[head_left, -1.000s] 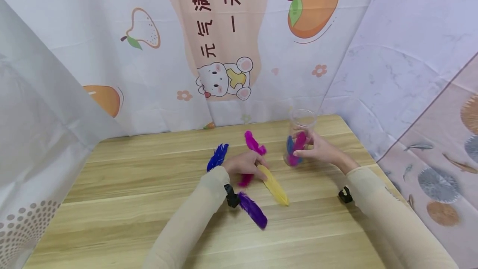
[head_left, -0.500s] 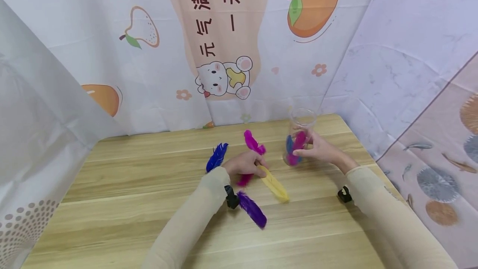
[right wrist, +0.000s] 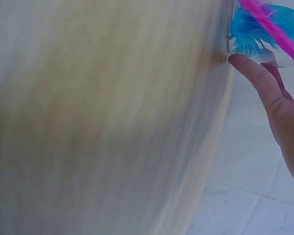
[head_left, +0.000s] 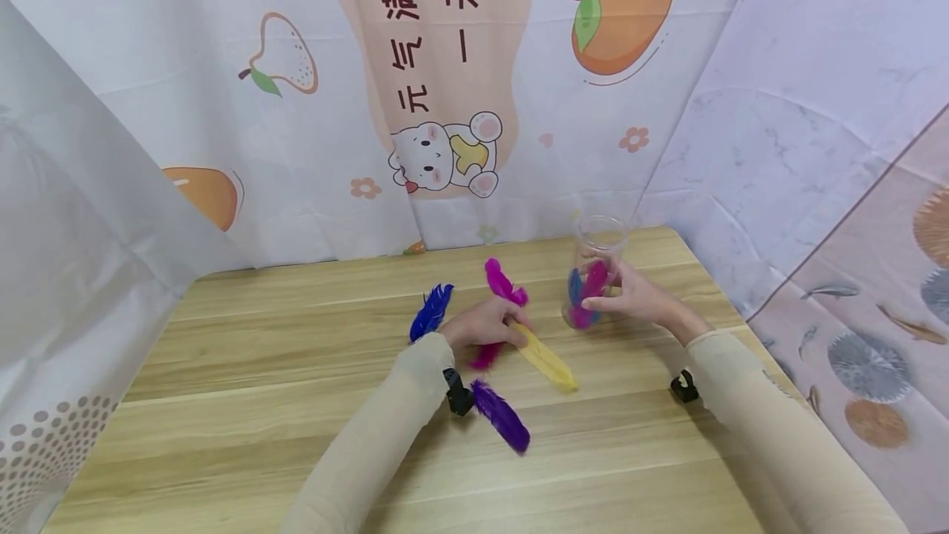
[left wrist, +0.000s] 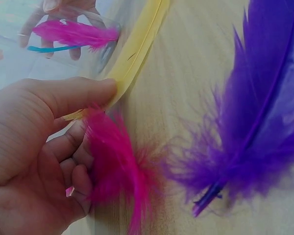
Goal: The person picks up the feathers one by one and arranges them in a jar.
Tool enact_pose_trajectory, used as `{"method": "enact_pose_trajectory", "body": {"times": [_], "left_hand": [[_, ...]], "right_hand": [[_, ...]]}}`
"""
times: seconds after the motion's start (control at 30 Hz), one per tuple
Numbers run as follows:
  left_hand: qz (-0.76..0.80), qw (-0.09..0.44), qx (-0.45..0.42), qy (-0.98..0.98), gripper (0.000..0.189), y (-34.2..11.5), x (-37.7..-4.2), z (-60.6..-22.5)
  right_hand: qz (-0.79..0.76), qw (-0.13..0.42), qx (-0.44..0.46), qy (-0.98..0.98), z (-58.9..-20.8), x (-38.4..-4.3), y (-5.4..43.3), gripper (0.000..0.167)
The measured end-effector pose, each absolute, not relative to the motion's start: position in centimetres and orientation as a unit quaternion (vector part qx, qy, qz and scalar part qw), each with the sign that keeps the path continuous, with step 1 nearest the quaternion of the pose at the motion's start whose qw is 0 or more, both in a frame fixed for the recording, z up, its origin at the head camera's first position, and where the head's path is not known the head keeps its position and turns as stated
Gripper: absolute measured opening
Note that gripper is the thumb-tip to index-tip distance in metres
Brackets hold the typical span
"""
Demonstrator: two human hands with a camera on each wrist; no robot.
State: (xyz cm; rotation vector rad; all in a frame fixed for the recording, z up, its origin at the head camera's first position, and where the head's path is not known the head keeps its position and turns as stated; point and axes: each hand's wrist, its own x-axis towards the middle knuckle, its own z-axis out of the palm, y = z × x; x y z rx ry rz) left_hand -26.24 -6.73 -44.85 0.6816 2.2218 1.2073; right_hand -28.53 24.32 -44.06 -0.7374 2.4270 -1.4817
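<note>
My left hand [head_left: 485,324] pinches one end of a yellow feather [head_left: 549,361] between thumb and fingers. In the left wrist view a magenta feather [left wrist: 112,161] lies against the curled fingers below it; the head view shows part of it [head_left: 485,355] under the hand. My right hand [head_left: 630,295] grips a clear, tall cup [head_left: 602,241] by its side, thumb in front and fingers behind. Inside the upright cup are a magenta feather [head_left: 593,287] and a blue feather [right wrist: 247,34].
A purple feather [head_left: 504,419] lies on the wooden table [head_left: 259,419] near the left wrist. Beyond the left hand lie a dark blue feather [head_left: 432,311] and another bright pink feather [head_left: 502,280]. Printed curtains [head_left: 282,171] close off the table's back and sides.
The yellow feather's free end has swung slightly up and to the right as the left fingers keep their pinch. The right hand and the cup stay in place.
</note>
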Motion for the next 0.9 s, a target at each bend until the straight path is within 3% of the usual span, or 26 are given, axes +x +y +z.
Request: {"method": "enact_pose_trajectory", "body": {"times": [0.9], "left_hand": [[0.480,0.208,0.222,0.823,0.030,-7.8,-26.7,-45.6]], "right_hand": [[-0.495,0.099,-0.247,0.827,-44.3,-28.5,24.5,0.084]]}}
